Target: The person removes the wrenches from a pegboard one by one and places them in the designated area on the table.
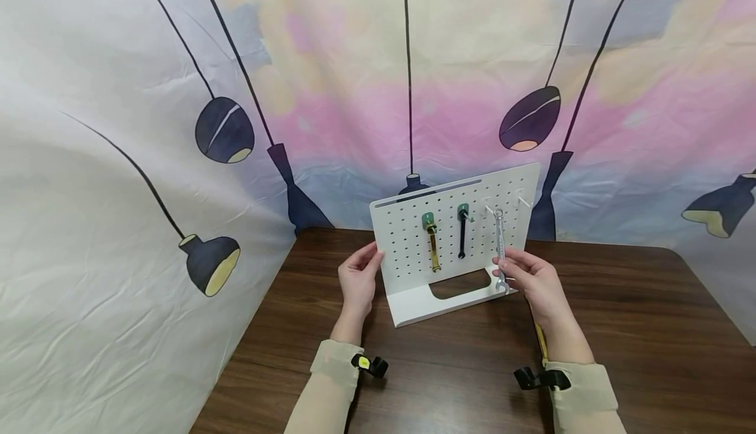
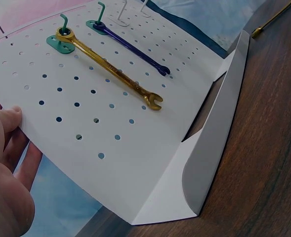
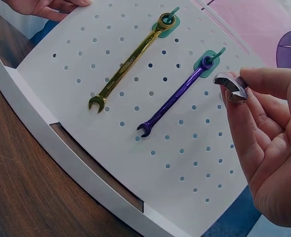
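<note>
White perforated pegboard (image 1: 407, 250), folded base, stands on the dark brown wood-grain table (image 1: 455, 381).

Left hand (image 1: 358, 280): thumb in front, fingers behind, pinching the pegboard's left edge. Reads as steadying it.

Right hand (image 1: 534, 280): in front of the pegboard's lower right. Thumb and fingers pinch the shiny silver combination wrench (image 1: 500, 240) near its forked end, ring end up.

Pegboard's left half: glossy gold combination wrench (image 3: 130, 61) hung by its ring on a green hook (image 2: 61, 47). Pegboard's middle: slimmer dark purple wrench (image 3: 175, 97), hung the same way on another green hook. Pegboard's right half: slim white hook (image 1: 487, 205) by the silver ring, then a second white hook (image 1: 522, 199) near the right edge, bare.

Step, I'd say: hanging wrench three. Ring is at the hook; can't tell if it's threaded.

Next move probably calls for lining the ring up with the hook, easing it toward the pegboard, checking it's seated, then releasing the pinch. Left hold should stay; pegboard could shift if nudged.
</note>
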Demonstrator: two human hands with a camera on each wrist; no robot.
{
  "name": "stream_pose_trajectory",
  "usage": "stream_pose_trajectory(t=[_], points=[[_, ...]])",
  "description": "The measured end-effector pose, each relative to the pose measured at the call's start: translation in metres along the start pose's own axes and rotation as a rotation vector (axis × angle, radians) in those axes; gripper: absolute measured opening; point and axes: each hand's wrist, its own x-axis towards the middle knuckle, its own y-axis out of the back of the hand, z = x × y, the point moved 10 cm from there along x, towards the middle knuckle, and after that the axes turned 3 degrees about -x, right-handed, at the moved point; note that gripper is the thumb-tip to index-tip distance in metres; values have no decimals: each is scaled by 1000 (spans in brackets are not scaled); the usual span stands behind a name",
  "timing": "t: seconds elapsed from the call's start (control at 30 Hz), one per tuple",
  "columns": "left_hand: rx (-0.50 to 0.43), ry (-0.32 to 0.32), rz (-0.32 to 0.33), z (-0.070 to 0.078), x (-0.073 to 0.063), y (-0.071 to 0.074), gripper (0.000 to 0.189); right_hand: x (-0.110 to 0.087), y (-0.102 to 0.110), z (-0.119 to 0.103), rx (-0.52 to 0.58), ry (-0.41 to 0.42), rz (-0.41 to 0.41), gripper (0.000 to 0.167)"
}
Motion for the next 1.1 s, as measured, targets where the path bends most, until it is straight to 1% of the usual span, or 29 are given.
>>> stream_pose_trajectory(t=[0.13, 0.27, 0.47, 0.63, 0.83, 0.93, 1.1], points=[[-1, -2, 7, 0, 0, 0, 23, 0, 1, -1, 18, 7, 2, 28], [-2, -9, 0, 1, 0, 0, 24, -1, 0, -3, 43, 24, 0, 21], [-3, -27, -15, 2, 0, -1, 23, -3, 0, -7, 74, 35, -3, 24], [-7, -33, -23, 2, 1, -1, 23, -3, 0, -10, 64, 33, 0, 20], [-11, -28, -21, 3, 0, 1, 24, -2, -3, -13, 39, 34, -3, 23], [-12, -20, -13, 2, 0, 2, 24, -3, -3, -14, 44, 39, -5, 21], [-6, -19, -24, 1, 0, -1, 24, -4, -1, -16, 49, 53, 0, 19]])
